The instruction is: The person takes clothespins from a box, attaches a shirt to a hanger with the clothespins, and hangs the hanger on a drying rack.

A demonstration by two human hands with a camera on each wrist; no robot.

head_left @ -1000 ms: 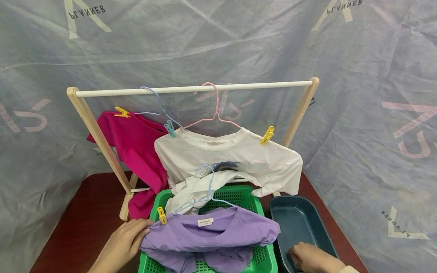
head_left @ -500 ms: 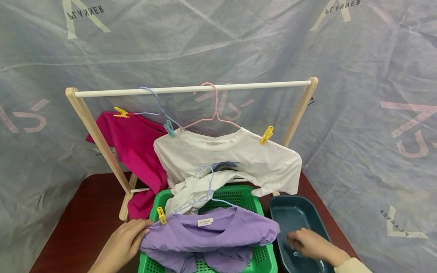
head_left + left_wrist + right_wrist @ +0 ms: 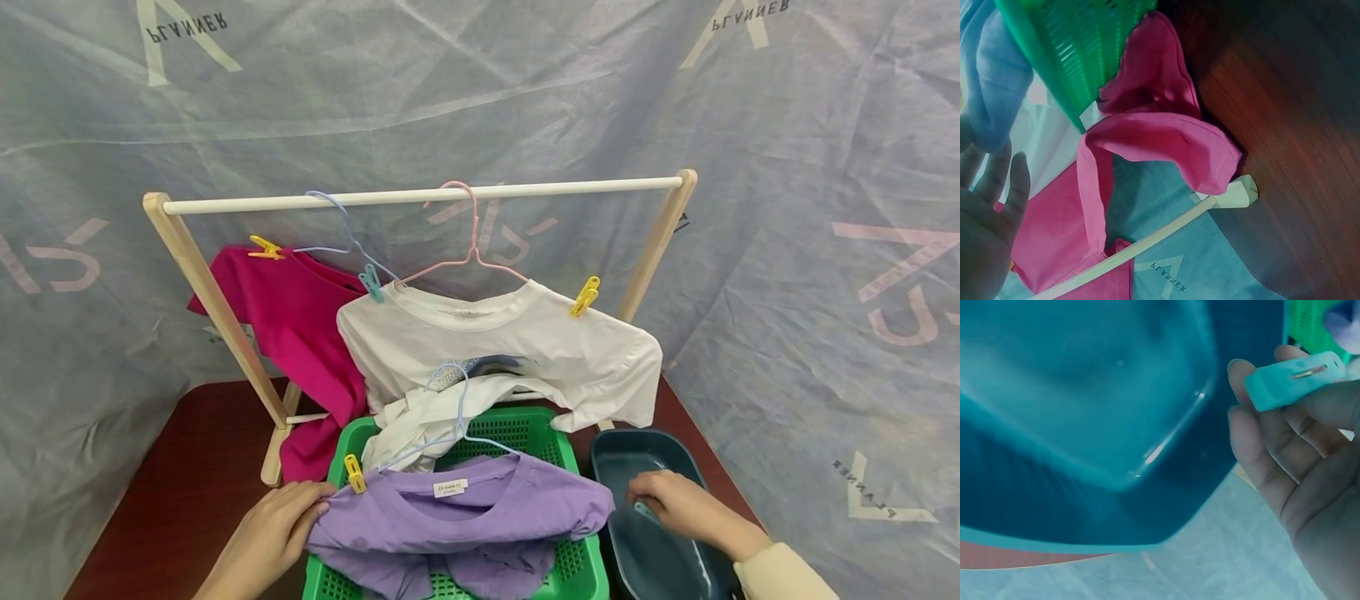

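Observation:
A purple T-shirt (image 3: pixel 457 525) sits on a light blue hanger (image 3: pixel 461 417) over the green basket (image 3: pixel 573 575), a yellow clothespin (image 3: pixel 355 473) on its left shoulder. My left hand (image 3: pixel 270 533) pinches the shirt's left sleeve between thumb and fingers. In the left wrist view, that hand (image 3: pixel 988 212) shows beside the cloth. My right hand (image 3: pixel 686 508) is over the dark blue tray (image 3: pixel 652 450) with a teal clothespin (image 3: pixel 645 510) in its fingers. The right wrist view shows the clothespin (image 3: pixel 1294 380) held between thumb and fingers.
Behind the basket stands a wooden rack with a white rod (image 3: pixel 585 188). A magenta shirt (image 3: pixel 300 325) and a white T-shirt (image 3: pixel 517 342) hang from it, with clothespins at their shoulders. White cloth (image 3: pixel 435 412) droops into the basket. The dark red table (image 3: pixel 150 500) extends left.
My right hand has risen from low in the tray and moved toward its far side, with the teal clothespin coming into sight in its fingers. The left hand has stayed on the sleeve.

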